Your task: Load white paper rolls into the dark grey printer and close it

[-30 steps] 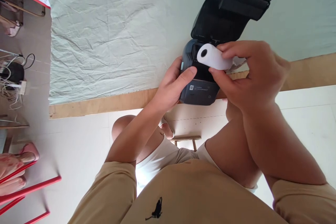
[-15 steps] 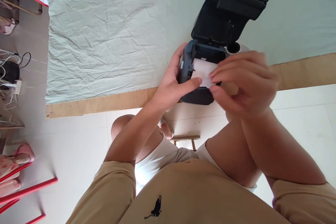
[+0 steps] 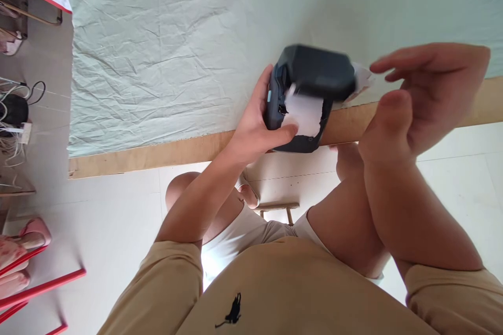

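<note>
A dark portable printer (image 3: 275,115) rests at the table's front edge, gripped along its left side by my left hand (image 3: 257,123). That hand's thumb presses on white paper (image 3: 308,115), which lies over the printer's front with a torn edge. The black lid (image 3: 320,70) is partly lowered over the paper compartment and blurred by motion. My right hand (image 3: 432,89) is off to the right, apart from the printer, its thumb and fingers spread with nothing between them. A whitish thing (image 3: 363,81), partly hidden, sits between the lid and those fingertips.
A pale green wrinkled cloth (image 3: 165,52) covers the table, with a wooden edge strip (image 3: 157,157) along the front. Cables and a power strip (image 3: 25,132) are at the far left. Red metal legs (image 3: 43,288) and another person's foot (image 3: 35,233) show lower left.
The printer's lid has swung down from wide open to partly lowered. My right hand has let go of the paper and moved right. My left hand keeps its hold.
</note>
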Motion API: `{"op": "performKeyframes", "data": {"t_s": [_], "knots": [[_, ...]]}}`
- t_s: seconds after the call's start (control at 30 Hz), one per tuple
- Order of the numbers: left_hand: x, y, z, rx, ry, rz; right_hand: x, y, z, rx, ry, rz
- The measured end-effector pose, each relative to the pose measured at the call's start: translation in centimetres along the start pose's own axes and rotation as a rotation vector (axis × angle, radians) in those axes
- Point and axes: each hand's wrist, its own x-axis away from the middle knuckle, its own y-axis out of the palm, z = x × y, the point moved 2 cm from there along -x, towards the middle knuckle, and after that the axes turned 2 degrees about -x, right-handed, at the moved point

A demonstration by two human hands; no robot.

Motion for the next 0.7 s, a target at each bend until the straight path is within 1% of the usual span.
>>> {"op": "performKeyframes", "data": {"t_s": [0.1, 0.17, 0.2, 0.27, 0.3, 0.37, 0.43, 0.53, 0.6, 0.7], "knots": [[-0.5, -0.4, -1.5, 0.01, 0.039, -0.054, 0.1, 1.2, -0.8, -0.04, 0.067, 0.012], [-0.6, -0.3, -1.5, 0.027, 0.06, -0.084, 0.2, 2.0, -0.8, -0.061, 0.095, 0.012], [-0.4, -0.1, -1.1, 0.043, 0.068, -0.087, 0.2, 2.3, -0.5, -0.072, 0.094, 0.011], [0.2, 0.6, 0.3, 0.107, 0.06, -0.075, 0.4, 2.8, 0.1, -0.112, 0.052, 0.013], [0.6, 1.0, 1.2, 0.149, 0.035, -0.029, 0.5, 3.0, 0.5, -0.136, 0.029, 0.014], [1.3, 1.7, 2.9, 0.209, -0.068, 0.101, 0.6, 3.3, 1.4, -0.179, 0.014, 0.005], [1.7, 2.3, 4.1, 0.235, -0.112, 0.15, 0.5, 3.7, 2.1, -0.194, 0.044, -0.037], [1.8, 2.6, 4.7, 0.283, -0.143, 0.149, 0.4, 4.1, 2.8, -0.181, 0.065, -0.102], [1.7, 2.4, 4.8, 0.285, -0.16, 0.15, 0.5, 4.3, 3.2, -0.172, 0.044, -0.091], [1.5, 2.3, 4.9, 0.277, -0.159, 0.135, 0.7, 4.5, 3.9, -0.15, -0.033, -0.06]]}}
